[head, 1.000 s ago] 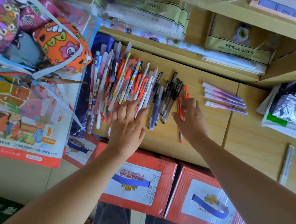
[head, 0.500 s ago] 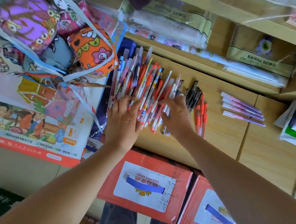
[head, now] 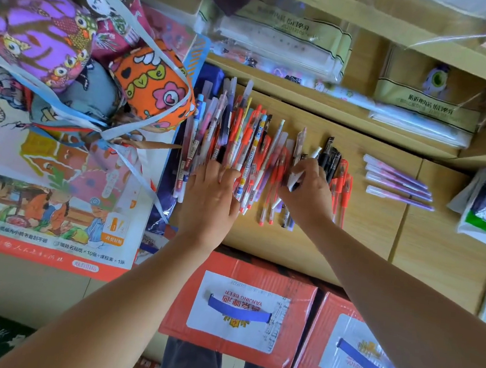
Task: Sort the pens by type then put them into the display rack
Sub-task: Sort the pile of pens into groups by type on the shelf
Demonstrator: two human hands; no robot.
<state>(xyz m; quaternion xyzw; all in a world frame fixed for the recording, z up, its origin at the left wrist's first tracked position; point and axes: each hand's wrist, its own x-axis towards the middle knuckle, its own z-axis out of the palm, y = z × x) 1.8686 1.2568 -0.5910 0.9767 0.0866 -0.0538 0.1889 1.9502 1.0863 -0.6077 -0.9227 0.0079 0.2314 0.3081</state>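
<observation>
Red pens grouped, we are returning to the mixed pile, our right hand pinching a white pen, our left hand pressing flat on it.

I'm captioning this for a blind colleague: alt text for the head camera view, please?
A person's left hand lies flat on a spread pile of mixed coloured plastic pens on a light wooden shelf, while the right hand pinches a slim white pen at the pile's right edge. Four lilac pens lie apart farther right.
</observation>
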